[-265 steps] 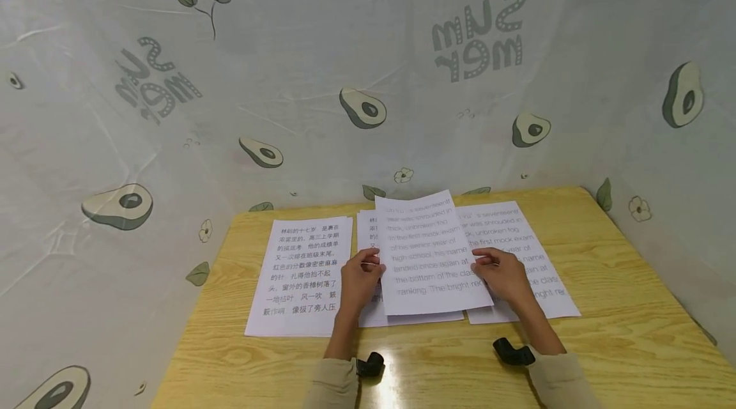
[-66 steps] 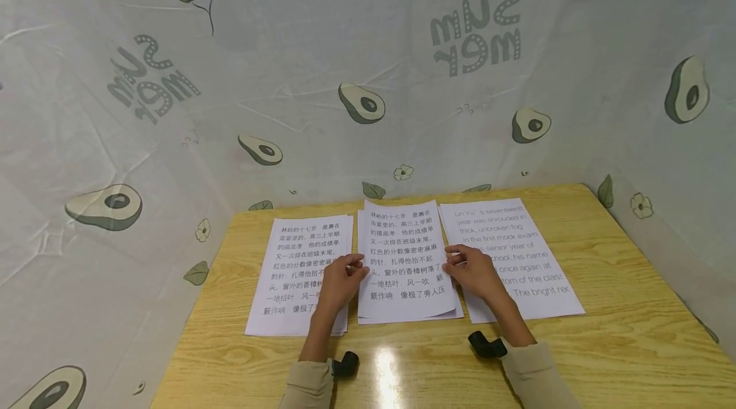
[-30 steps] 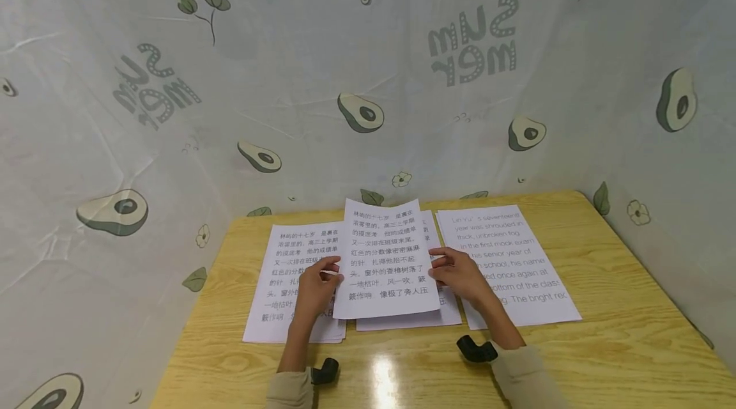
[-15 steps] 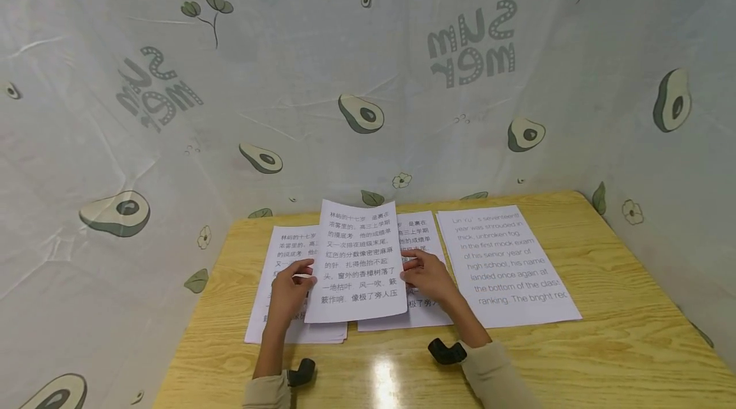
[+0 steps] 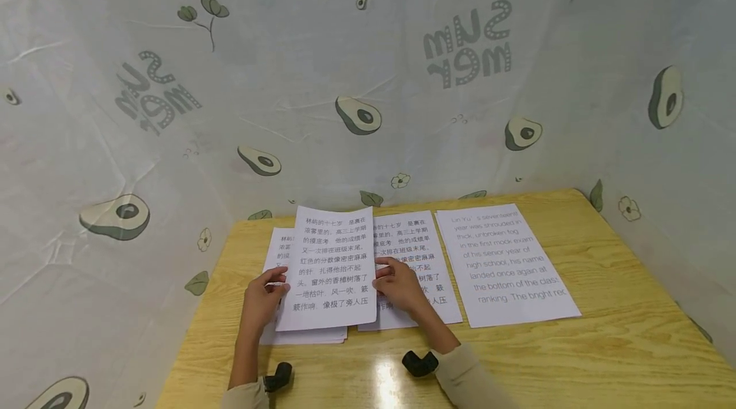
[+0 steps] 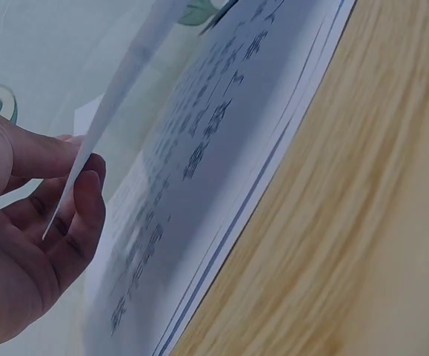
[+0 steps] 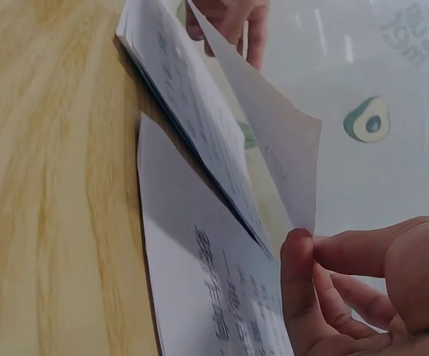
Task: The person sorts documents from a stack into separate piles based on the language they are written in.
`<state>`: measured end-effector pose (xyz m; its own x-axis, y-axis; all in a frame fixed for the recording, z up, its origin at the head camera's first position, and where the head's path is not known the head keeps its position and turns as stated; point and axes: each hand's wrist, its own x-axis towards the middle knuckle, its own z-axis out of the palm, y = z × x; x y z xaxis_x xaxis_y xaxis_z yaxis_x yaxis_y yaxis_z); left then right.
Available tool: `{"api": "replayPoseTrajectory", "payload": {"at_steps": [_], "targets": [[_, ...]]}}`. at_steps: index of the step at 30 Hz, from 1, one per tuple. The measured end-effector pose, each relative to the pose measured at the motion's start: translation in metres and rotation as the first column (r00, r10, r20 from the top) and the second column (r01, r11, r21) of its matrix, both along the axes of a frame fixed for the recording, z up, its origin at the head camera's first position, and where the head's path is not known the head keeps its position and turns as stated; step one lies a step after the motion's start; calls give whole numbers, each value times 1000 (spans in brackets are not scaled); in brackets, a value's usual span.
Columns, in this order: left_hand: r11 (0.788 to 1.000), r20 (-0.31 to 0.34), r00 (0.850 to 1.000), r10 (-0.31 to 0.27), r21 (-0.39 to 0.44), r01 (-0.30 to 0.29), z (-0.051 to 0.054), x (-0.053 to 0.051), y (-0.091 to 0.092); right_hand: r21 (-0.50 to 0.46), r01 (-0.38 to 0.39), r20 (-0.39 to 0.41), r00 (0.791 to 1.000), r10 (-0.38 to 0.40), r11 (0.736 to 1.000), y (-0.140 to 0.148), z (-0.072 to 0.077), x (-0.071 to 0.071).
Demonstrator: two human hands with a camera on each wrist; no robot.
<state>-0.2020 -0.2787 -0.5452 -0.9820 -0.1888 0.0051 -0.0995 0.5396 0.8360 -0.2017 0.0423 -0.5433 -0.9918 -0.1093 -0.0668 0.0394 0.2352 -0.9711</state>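
A printed sheet with Chinese text (image 5: 332,268) is held up by both hands over the left stack of paper (image 5: 316,336). My left hand (image 5: 263,300) pinches its left edge, and my right hand (image 5: 402,286) pinches its right edge. In the left wrist view, the thumb and fingers of my left hand (image 6: 44,215) close on the sheet's edge, above the printed stack (image 6: 221,148). The right wrist view has the raised sheet (image 7: 288,141) between thumb and fingers of my right hand (image 7: 370,289), with a gap between it and the papers below.
Middle papers with Chinese text (image 5: 414,236) lie partly behind the raised sheet and my right hand. Papers with English text (image 5: 506,268) lie to their right on the wooden table (image 5: 621,345). A patterned curtain (image 5: 310,45) hangs behind the table.
Earlier, both hands held an English sheet over the middle and right papers. A Chinese sheet has since been lifted from the middle papers and moved left, over the left stack.
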Motion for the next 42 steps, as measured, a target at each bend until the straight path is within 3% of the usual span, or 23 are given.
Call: {"api": "replayPoseTrajectory", "payload": {"at_steps": [5, 12, 19, 27, 34, 42], "targets": [[1000, 24, 1000, 13, -21, -13, 2, 2, -20, 9, -50, -30, 998, 50, 999, -18, -3, 0], [1000, 30, 1000, 0, -17, 1, 6, 5, -41, 29, -60, -52, 997, 62, 998, -39, -8, 1], [999, 53, 999, 8, -39, -6, 3, 3, -59, -9, -81, -65, 995, 80, 997, -55, -10, -2], [1000, 103, 995, 3, -6, -2, -5, 0, -70, 53, -63, -70, 995, 66, 997, -65, -12, -9], [999, 82, 996, -46, -3, 46, -14, -3, -74, 52, -64, -57, 996, 66, 997, -67, -19, -10], [999, 102, 994, -45, 3, 45, -13, -3, -76, 88, -75, -80, 993, 82, 993, -68, -21, -11]]}}
